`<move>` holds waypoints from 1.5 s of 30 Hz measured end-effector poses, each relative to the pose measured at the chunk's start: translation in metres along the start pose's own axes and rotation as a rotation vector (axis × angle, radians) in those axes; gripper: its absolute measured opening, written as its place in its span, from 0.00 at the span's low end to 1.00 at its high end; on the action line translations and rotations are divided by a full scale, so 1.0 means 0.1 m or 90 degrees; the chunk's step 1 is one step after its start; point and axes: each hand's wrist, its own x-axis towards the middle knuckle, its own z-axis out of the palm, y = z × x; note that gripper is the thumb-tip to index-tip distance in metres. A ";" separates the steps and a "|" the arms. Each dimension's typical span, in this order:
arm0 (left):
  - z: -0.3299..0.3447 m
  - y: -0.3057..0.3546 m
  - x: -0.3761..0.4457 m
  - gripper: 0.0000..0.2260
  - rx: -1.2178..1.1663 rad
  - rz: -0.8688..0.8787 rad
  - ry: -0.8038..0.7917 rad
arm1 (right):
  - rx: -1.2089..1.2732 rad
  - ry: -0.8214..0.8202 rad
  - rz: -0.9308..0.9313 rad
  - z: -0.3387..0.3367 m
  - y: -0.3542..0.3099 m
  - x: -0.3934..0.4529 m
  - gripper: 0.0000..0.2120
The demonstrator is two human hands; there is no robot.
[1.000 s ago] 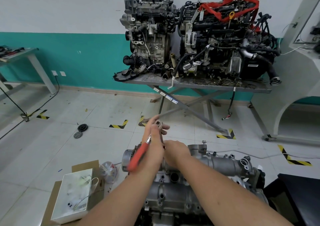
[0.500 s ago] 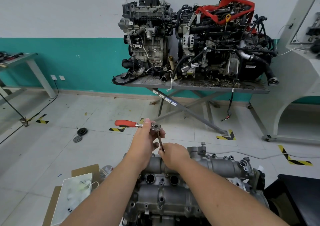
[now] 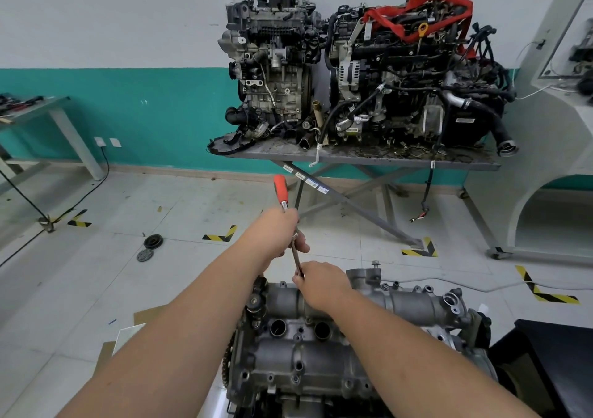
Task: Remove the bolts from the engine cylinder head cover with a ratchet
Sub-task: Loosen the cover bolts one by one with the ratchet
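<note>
left hand (image 3: pixel 278 232) wraps ratchet (image 3: pixel 282 194) at head end, red handle sticking up. right hand (image 3: pixel 321 281) pinches extension bar (image 3: pixel 296 262) low over far edge of cylinder head cover (image 3: pixel 305 347). tip imo: keep bar plumb on bolt, short swings, dont let socket cam off

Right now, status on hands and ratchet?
Left hand grips ratchet at its head. Right hand steadies extension bar on cylinder head cover. Nothing blocking.
</note>
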 end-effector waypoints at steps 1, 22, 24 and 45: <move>-0.01 0.03 0.00 0.11 0.039 0.011 -0.001 | 0.004 -0.001 -0.001 0.00 0.00 0.00 0.14; 0.46 -0.65 -0.12 0.17 0.044 0.507 0.275 | 0.029 -0.047 -0.018 0.01 -0.02 0.00 0.10; 0.47 -0.64 -0.13 0.10 -0.078 0.479 0.252 | -0.011 -0.030 -0.026 -0.01 -0.03 0.00 0.07; 0.04 -0.42 -0.08 0.13 -0.408 0.056 -0.015 | 0.024 -0.003 0.010 0.01 0.01 0.03 0.13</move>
